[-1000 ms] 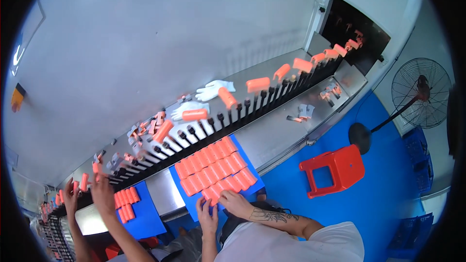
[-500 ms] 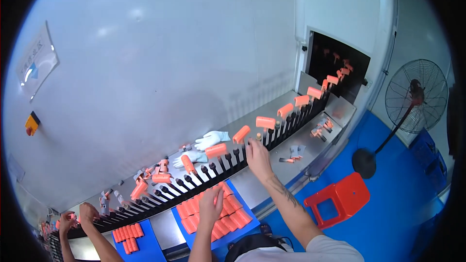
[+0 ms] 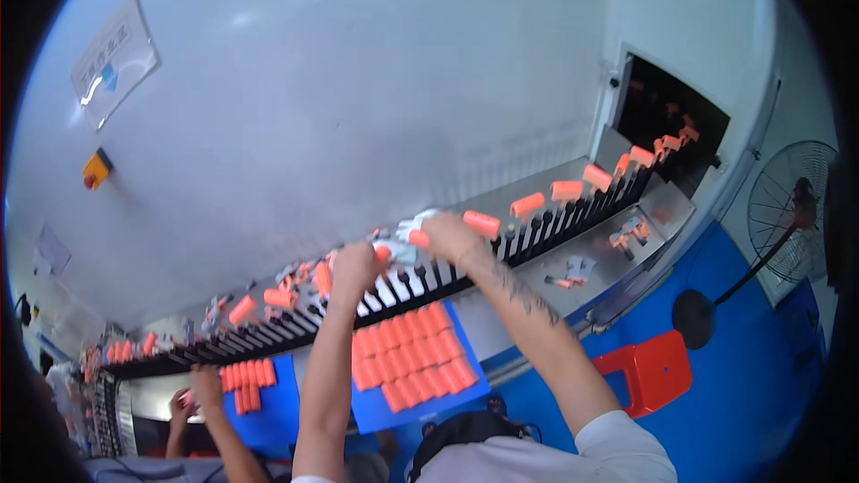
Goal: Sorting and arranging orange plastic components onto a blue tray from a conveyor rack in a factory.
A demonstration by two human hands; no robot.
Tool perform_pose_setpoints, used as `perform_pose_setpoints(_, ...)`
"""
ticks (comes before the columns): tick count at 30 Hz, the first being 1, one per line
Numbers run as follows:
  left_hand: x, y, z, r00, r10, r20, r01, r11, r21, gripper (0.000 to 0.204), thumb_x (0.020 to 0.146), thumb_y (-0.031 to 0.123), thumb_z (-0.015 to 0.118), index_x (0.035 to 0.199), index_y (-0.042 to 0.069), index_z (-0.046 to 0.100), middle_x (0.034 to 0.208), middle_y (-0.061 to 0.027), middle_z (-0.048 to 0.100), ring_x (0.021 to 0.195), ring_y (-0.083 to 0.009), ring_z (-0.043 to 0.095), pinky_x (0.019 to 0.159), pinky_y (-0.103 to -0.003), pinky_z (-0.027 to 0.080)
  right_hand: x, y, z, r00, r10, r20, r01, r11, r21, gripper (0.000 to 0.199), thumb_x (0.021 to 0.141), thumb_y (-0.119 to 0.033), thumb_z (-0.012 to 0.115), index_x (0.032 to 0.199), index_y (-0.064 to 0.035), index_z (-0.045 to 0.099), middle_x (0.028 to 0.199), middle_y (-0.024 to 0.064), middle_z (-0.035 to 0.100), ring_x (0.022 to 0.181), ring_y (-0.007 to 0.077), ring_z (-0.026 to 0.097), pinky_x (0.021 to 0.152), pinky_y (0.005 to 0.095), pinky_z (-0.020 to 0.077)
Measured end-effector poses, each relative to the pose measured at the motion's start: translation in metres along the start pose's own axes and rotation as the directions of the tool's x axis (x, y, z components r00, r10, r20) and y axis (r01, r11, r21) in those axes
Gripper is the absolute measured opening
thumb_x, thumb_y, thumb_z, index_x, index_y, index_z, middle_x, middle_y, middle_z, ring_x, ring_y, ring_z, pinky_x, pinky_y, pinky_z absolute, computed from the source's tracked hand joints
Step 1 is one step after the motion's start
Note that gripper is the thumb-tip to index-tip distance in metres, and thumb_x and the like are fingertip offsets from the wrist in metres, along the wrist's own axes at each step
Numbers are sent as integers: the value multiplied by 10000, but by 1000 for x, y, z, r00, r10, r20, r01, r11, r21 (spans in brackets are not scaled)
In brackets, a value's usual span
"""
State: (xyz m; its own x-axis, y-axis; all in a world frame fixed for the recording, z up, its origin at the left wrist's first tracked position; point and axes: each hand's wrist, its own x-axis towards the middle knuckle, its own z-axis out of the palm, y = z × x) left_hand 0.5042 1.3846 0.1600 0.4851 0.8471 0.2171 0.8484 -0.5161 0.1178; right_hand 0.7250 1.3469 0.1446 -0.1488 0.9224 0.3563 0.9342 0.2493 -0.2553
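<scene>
A row of black posts point(image 3: 535, 234) carries orange half-round plastic shells, such as the orange shell point(image 3: 481, 224) to the right of my hands. My left hand point(image 3: 354, 266) reaches over the row, fingers closed around an orange shell point(image 3: 383, 253). Beside it, my right hand point(image 3: 447, 237) also has its fingers closed on an orange shell point(image 3: 418, 238), partly hidden by the hand. White gloves point(image 3: 407, 231) lie behind the posts, mostly covered by my hands. Below my arms, a blue board point(image 3: 465, 340) holds orange shells laid close together in rows.
At the left, a co-worker's hands point(image 3: 208, 386) are by a second blue board point(image 3: 279, 411) with more shells. Small parts point(image 3: 573, 273) lie on the metal ledge. The row of posts enters a dark opening point(image 3: 658, 112). A red stool point(image 3: 658, 371) and a fan point(image 3: 792, 206) stand right.
My left hand has risen from over the blue board to the posts. My right hand has moved left along the row. The co-worker's hands have come back from the row. The view has shifted.
</scene>
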Motion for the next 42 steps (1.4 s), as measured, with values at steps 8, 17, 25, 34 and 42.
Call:
perform_pose_setpoints(8, -241, -107, 36, 968, -249, -26, 149, 655, -741, 402, 795, 210, 802, 1117, -10, 705, 888, -100, 720, 839, -152, 670, 771, -304, 531, -122, -101, 49, 916, 400, -37, -200, 535, 821, 327, 891, -288, 721, 1040, 3, 713, 853, 121, 738, 776, 151, 704, 671, 316, 540)
perform_pose_setpoints(17, -355, -127, 110, 994, -105, 24, 108, 943, -316, 367, 669, 25, 758, 1020, 123, 709, 1241, -149, 570, 1134, -378, 539, 954, -453, 485, -222, -250, 187, 996, -20, 91, -22, 898, 439, 293, 855, -133, 646, 1132, -42, 611, 1040, 115, 617, 926, 287, 650, 788, 388, 541)
perform_pose_setpoints(25, -356, -156, 146, 991, -128, 42, 133, 868, -478, 459, 714, -88, 656, 1131, 102, 671, 1323, -187, 512, 1168, -384, 533, 964, -432, 496, -211, -302, 247, 997, 17, 72, -22, 997, 70, 238, 862, -184, 651, 1067, -65, 643, 1159, 111, 623, 877, 246, 649, 726, 364, 541)
perform_pose_setpoints(34, -356, -162, 165, 960, -268, -83, 174, 801, -572, 443, 798, -67, 581, 1235, 4, 549, 1311, -212, 507, 1191, -397, 522, 1029, -441, 427, -205, -313, 245, 998, 48, 46, -53, 992, 117, 278, 808, -143, 665, 1063, -31, 666, 1127, 118, 630, 1046, 301, 598, 838, 388, 506)
perform_pose_setpoints(42, -400, -181, 162, 755, -641, 137, 415, 306, -856, 497, 923, 220, 661, 1333, 4, 480, 1103, -211, 664, 956, -297, 669, 825, -375, 532, -269, -178, 193, 611, 689, -390, -604, 724, 334, 285, 982, -145, 561, 1211, 22, 583, 1219, 206, 580, 1162, 326, 540, 1003, 421, 418)
